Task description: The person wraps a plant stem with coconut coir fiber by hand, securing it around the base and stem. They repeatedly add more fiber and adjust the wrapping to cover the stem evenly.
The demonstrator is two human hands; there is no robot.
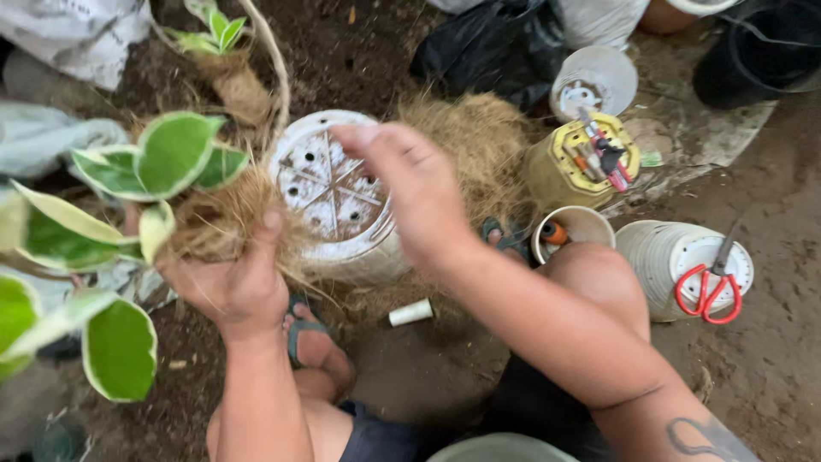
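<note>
Left hand [229, 287] has its grip closed around the coir-wrapped root ball [218, 224] of a variegated plant [128, 180], held over the soil. It looks light, crumbly and fragile, best cupped at the fibres. Right hand [410, 192] hovers loosely open over an upturned white pot [329, 184].

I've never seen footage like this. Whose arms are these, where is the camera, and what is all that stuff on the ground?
There is no machine here: one picture, from a camera worn on a person's head, looking down at their own bare hands. The left hand has its grip around the fibrous, coconut-husk-like root ball of a plant with green and cream leaves. The right hand hovers, holding nothing visible, over an upturned white pot with drainage holes. On the soil lie loose brown fibre, a yellow container of tools, and red-handled scissors resting on another upturned white pot.
</note>
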